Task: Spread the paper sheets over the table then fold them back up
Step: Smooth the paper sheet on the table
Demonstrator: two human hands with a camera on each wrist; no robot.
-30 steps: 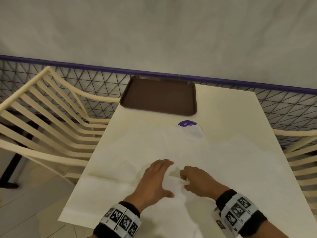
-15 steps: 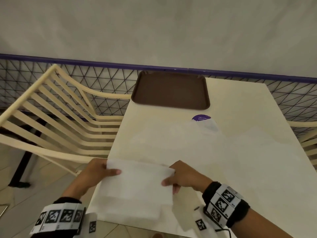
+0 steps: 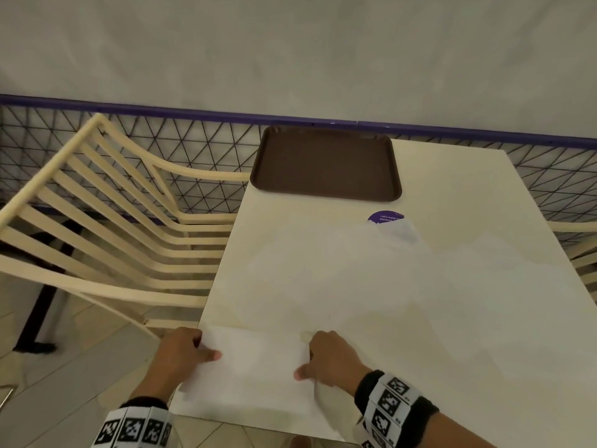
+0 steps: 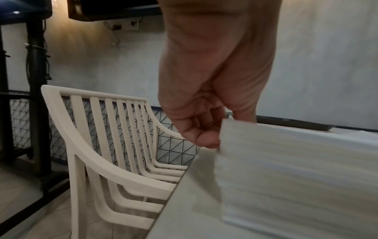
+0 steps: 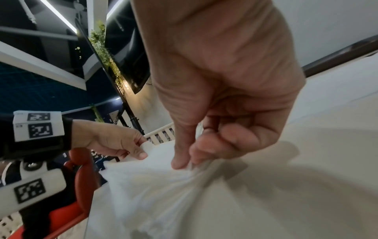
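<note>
At the bottom of the head view we now hold one paper sheet [image 3: 255,370] lifted off the near tabletop [image 3: 452,334] edge, where a second ago both hands lay flat on the spread paper. The left hand [image 3: 181,354] pinches the sheet's left edge; the right hand [image 3: 329,357] pinches its right edge, bunching it. We judge that folding has begun. Further sheets [image 3: 355,270] remain spread mid-frame, one partly covering a purple sticker [image 3: 382,216]. The brown tray [image 3: 326,163] at upper centre and the slatted chair [image 3: 106,227] at left stand apart; nothing obstructs the fold.
</note>
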